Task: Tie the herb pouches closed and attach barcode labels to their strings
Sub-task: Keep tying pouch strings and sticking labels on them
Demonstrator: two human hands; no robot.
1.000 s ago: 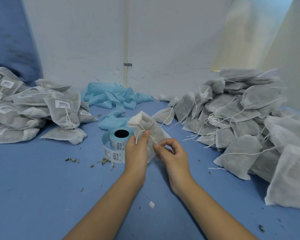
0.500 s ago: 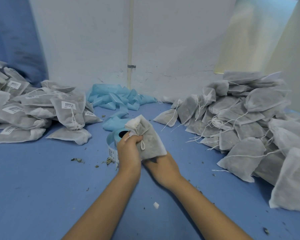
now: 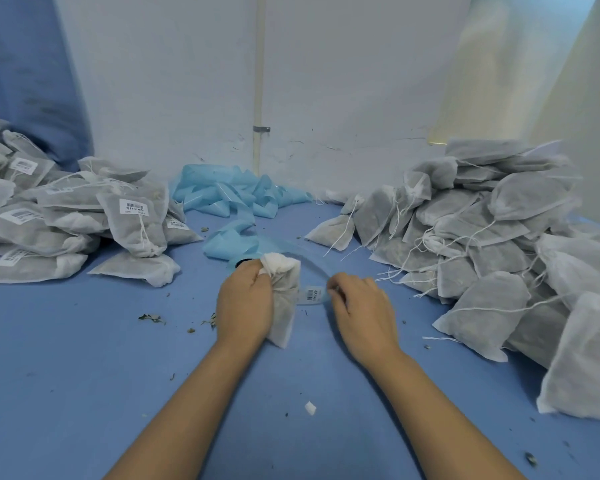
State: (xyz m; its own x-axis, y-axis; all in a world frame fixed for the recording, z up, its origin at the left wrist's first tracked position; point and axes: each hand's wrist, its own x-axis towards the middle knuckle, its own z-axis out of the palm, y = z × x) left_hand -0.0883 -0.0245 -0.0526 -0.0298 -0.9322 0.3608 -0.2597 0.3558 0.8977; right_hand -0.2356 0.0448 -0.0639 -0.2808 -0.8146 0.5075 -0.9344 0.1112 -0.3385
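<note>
My left hand [image 3: 245,303] grips a grey herb pouch [image 3: 284,299] by its gathered neck and holds it down on the blue table [image 3: 84,375]. Its white top sticks up above my fingers. My right hand [image 3: 359,306] pinches the end of the blue label strip [image 3: 312,270], which arcs back to the label roll [image 3: 239,263], mostly hidden behind my left hand. A white barcode label [image 3: 312,294] shows on the strip between my two hands.
A pile of labelled pouches [image 3: 66,216] lies at the left. A bigger heap of unlabelled pouches with loose strings [image 3: 499,244] fills the right. Spent blue backing tape [image 3: 229,195] is bunched against the white wall. Herb crumbs [image 3: 151,318] dot the table.
My left hand has lowered the pouch onto the table. My right hand let go of the pouch, moved right and took the end of the label strip, pulling it out.
</note>
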